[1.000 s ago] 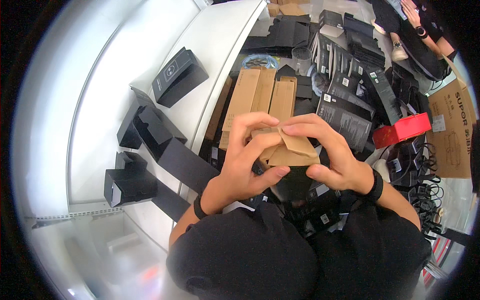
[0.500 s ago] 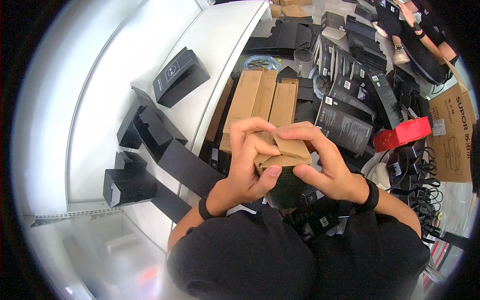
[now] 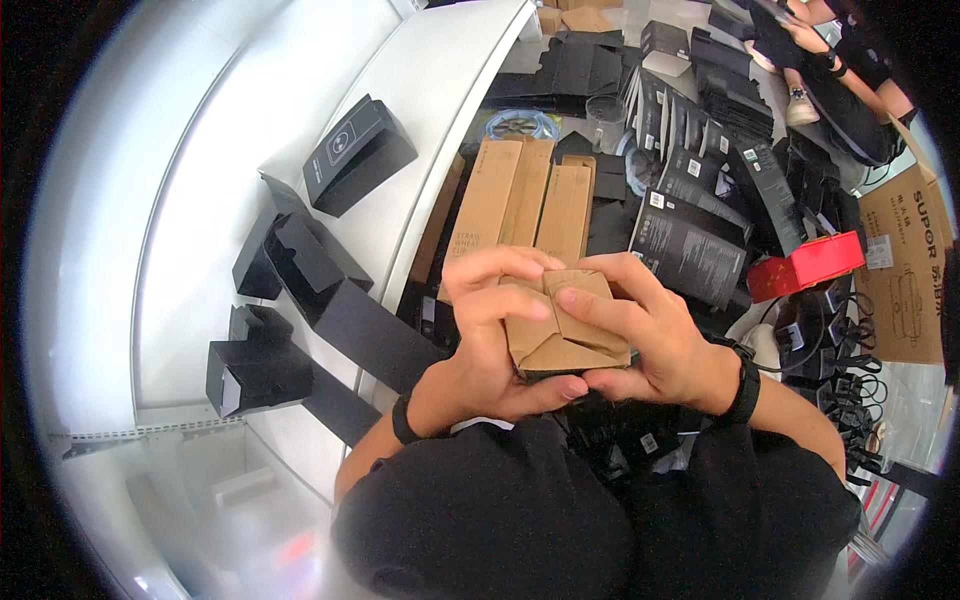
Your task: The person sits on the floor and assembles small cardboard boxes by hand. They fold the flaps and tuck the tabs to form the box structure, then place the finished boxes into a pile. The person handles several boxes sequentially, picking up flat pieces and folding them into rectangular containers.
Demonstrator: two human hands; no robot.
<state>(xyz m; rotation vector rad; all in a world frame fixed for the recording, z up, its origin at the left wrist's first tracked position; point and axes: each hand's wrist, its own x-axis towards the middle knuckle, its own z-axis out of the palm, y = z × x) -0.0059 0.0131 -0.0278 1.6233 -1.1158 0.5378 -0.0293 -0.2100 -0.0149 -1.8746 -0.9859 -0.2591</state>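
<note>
Between my two hands is a small box point(image 3: 560, 335) whose brown cardboard end faces up, its flaps folded inward over one another. A dark side of it shows just under the near edge. My left hand point(image 3: 495, 335) wraps the box's left side, fingers over the far edge and thumb at the near edge. From the right, my right hand point(image 3: 650, 325) grips it, the index finger lying on the top flaps and the thumb beneath the near corner. Both hands are closed on the box. Its lower part is hidden.
On the white shelf point(image 3: 400, 130) at left lie several opened black boxes point(image 3: 355, 155). Long brown cartons point(image 3: 485, 195) stand beyond my hands. Flattened black boxes point(image 3: 690, 245), a red box point(image 3: 805, 267) and a large carton point(image 3: 905, 265) lie rightward. Another person point(image 3: 825, 50) sits at the far right.
The box has tilted so its brown end faces up more fully, and its flaps lie flatter. My right fingers have moved onto the top; the left fingers still hold the side.
</note>
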